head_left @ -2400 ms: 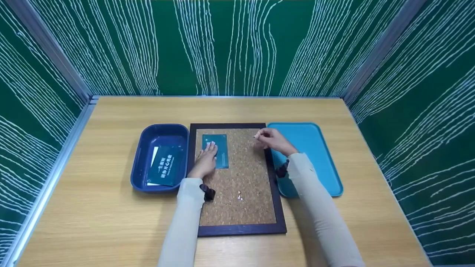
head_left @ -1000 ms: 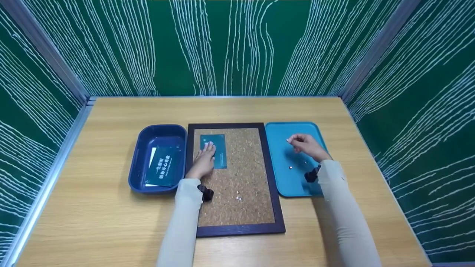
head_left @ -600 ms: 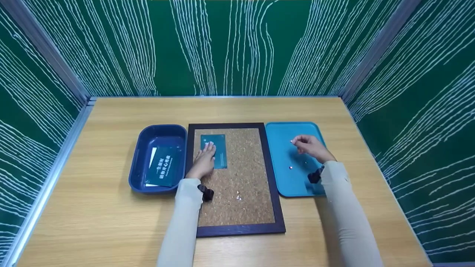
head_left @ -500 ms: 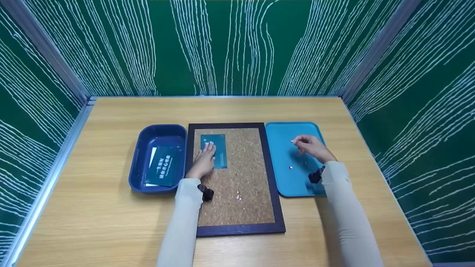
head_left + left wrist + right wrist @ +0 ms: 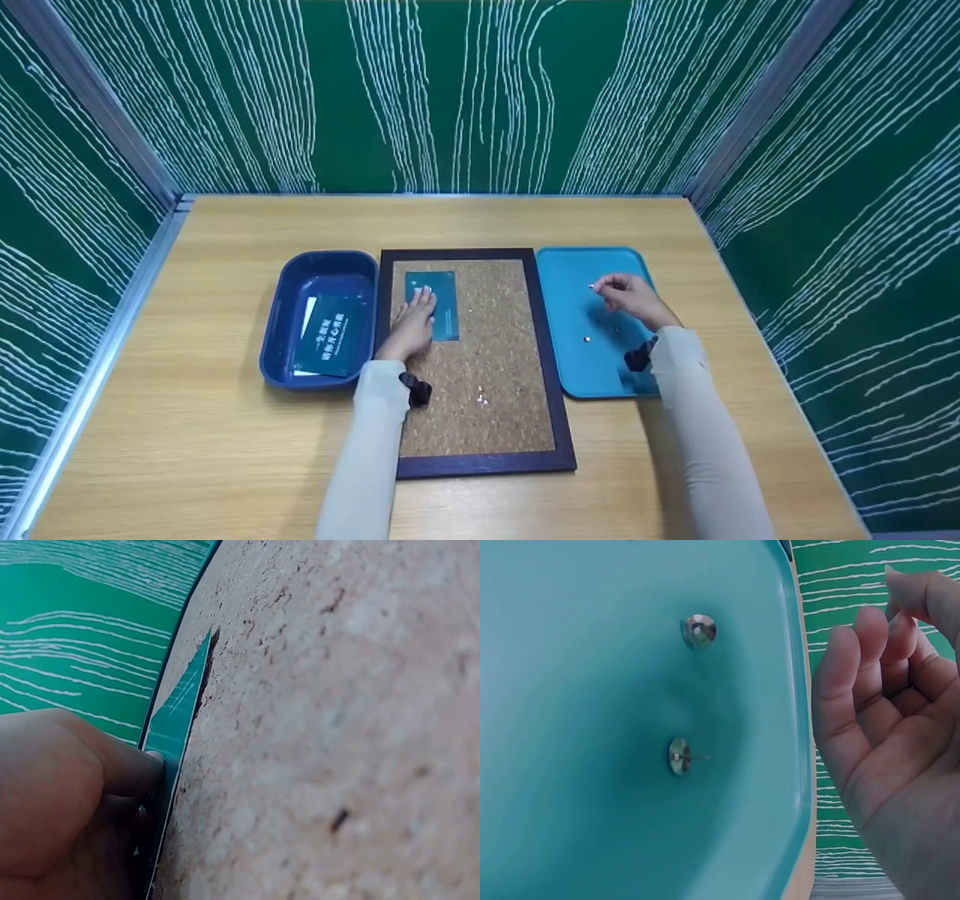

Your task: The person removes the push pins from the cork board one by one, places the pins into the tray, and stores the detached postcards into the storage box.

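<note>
My left hand (image 5: 409, 330) lies with fingers extended on a dark green card (image 5: 448, 319) at the upper left of a framed corkboard (image 5: 510, 360). The left wrist view has its thumb against the card (image 5: 176, 720). Above the turquoise tray (image 5: 574, 375) on the right, my right hand (image 5: 631, 297) pinches a small metal thumbtack (image 5: 592, 286) between thumb and index finger; in the right wrist view only its thin pin (image 5: 874, 583) shows. Below that hand, one domed thumbtack (image 5: 700, 631) and another thumbtack (image 5: 679, 757) with its pin sideways lie on the tray.
Left of the corkboard stands a dark blue bin (image 5: 274, 337) with green cards (image 5: 330, 337) and a white one in it. Tiny shiny bits (image 5: 482, 399), too small to identify, show on the lower cork. Green panels (image 5: 495, 97) with white lines enclose the wooden table (image 5: 202, 420).
My right hand has moved right from over the corkboard's upper right edge to over the tray, then has held nearly still there. My left hand has stayed on the card.
</note>
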The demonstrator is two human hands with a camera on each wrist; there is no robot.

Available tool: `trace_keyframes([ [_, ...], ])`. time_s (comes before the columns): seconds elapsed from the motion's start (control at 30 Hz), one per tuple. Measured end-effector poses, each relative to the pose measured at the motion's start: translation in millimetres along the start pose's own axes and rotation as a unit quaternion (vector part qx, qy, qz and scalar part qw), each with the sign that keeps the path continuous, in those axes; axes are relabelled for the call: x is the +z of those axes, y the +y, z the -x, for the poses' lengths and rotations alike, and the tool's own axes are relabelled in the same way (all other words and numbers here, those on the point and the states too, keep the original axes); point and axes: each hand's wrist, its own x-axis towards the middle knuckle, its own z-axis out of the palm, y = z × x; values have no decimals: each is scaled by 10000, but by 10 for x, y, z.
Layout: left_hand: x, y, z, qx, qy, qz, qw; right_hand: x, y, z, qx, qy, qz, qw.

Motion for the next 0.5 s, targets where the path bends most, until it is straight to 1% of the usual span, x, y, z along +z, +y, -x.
trace_keyframes([
  [0.13,1,-3,-6,-23,-9,5,10000,-18,143,-87,32,92,13,10000],
  [0.23,0,-1,-13,-17,16,-73,10000,-20,200,-111,-28,147,76,9999],
  [0.33,1,1,-19,15,55,-147,9999,-17,215,-110,-77,183,64,9998],
  [0.5,2,0,-18,30,34,-113,9999,-15,154,-77,44,187,20,9998],
])
